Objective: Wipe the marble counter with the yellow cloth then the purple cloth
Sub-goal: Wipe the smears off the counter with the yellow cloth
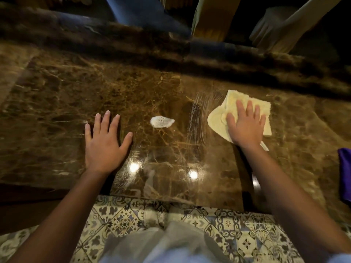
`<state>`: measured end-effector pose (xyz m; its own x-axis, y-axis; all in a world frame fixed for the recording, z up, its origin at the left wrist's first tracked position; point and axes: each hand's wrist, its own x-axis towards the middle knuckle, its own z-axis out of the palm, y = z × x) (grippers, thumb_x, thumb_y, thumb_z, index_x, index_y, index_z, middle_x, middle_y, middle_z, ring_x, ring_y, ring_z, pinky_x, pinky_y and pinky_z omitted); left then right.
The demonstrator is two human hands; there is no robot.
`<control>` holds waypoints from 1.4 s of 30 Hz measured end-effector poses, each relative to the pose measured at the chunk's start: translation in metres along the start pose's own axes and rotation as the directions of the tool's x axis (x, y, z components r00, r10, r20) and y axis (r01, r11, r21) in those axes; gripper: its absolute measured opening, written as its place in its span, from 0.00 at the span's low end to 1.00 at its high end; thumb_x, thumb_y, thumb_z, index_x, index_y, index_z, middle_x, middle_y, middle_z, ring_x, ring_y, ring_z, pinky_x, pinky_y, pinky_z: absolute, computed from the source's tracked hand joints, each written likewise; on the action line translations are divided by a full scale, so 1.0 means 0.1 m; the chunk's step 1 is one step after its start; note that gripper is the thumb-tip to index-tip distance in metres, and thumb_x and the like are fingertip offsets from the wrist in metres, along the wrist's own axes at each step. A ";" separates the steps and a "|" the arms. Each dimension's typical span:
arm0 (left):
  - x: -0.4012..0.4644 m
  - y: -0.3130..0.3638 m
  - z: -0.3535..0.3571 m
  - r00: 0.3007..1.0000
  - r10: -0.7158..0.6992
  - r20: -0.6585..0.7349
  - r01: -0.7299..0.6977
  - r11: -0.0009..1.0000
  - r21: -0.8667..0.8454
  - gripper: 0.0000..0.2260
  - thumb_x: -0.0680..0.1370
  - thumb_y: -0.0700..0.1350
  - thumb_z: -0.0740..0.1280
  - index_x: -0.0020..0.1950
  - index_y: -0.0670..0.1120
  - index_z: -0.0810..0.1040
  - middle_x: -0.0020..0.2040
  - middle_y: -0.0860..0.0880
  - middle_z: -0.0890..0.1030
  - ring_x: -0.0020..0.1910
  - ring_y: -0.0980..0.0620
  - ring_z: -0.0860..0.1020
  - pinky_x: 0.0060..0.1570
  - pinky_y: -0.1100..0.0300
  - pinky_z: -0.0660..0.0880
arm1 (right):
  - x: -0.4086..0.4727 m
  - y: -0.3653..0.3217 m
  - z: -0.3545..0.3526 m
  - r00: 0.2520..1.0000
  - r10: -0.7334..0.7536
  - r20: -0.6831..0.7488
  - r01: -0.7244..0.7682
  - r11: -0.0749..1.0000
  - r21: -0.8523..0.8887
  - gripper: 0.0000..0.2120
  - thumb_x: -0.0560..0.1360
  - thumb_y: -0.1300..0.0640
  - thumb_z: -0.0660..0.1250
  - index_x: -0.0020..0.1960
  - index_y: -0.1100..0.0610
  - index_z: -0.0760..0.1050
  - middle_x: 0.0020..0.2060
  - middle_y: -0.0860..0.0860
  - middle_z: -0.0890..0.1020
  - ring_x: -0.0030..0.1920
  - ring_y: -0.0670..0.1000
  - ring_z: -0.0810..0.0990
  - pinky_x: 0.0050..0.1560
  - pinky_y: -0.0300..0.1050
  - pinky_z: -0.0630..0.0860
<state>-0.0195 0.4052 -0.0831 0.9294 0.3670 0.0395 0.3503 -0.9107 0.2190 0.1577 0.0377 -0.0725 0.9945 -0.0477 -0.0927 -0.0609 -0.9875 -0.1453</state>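
Patterned floor tiles (228, 224) below your forearms, no readable writing, your left hand (105, 143) flat, fingers spread, empty on the marble counter (57, 103), foam blob (162, 122) between your hands, your right hand (247, 125) pressing the yellow cloth (230, 102) flat, fingers extended, purple cloth (345, 171) right of them.

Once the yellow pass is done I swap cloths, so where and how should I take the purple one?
Judging by its pose, take the purple cloth at its near-left edge with the right hand, coming from the left. It lies flat at the brown marble counter's right side, partly out of frame, so only that edge shows.
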 end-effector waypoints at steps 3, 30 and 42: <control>0.00 0.01 -0.02 1.000 -0.015 -0.009 0.015 1.000 0.012 0.33 0.80 0.66 0.52 0.81 0.49 0.61 0.83 0.45 0.60 0.83 0.44 0.53 0.80 0.40 0.49 | 0.47 -0.29 -0.02 1.000 -0.001 -0.002 0.001 1.000 0.000 0.31 0.81 0.37 0.45 0.82 0.46 0.52 0.83 0.55 0.52 0.83 0.61 0.46 0.80 0.66 0.44; 0.00 0.05 -0.01 0.999 -0.041 -0.005 0.041 0.999 0.020 0.32 0.80 0.65 0.53 0.81 0.50 0.62 0.83 0.46 0.61 0.83 0.45 0.55 0.80 0.41 0.50 | 0.95 -0.80 -0.03 0.951 -0.301 0.065 0.301 0.954 0.001 0.30 0.81 0.37 0.49 0.81 0.45 0.57 0.82 0.56 0.59 0.82 0.62 0.53 0.79 0.67 0.46; 0.01 0.03 0.00 0.999 -0.044 0.004 0.044 0.999 0.000 0.33 0.79 0.66 0.53 0.81 0.50 0.61 0.83 0.47 0.59 0.83 0.46 0.52 0.80 0.42 0.46 | -1.19 0.12 0.13 0.706 -0.694 0.140 0.699 0.715 0.021 0.28 0.82 0.37 0.53 0.80 0.43 0.59 0.82 0.50 0.57 0.83 0.56 0.49 0.80 0.65 0.50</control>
<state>-0.0172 0.4025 -0.0823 0.9137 0.4055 0.0261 0.3904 -0.8938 0.2208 0.0370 0.0336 -0.0763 0.7329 0.6726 -0.1024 0.6496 -0.7365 -0.1889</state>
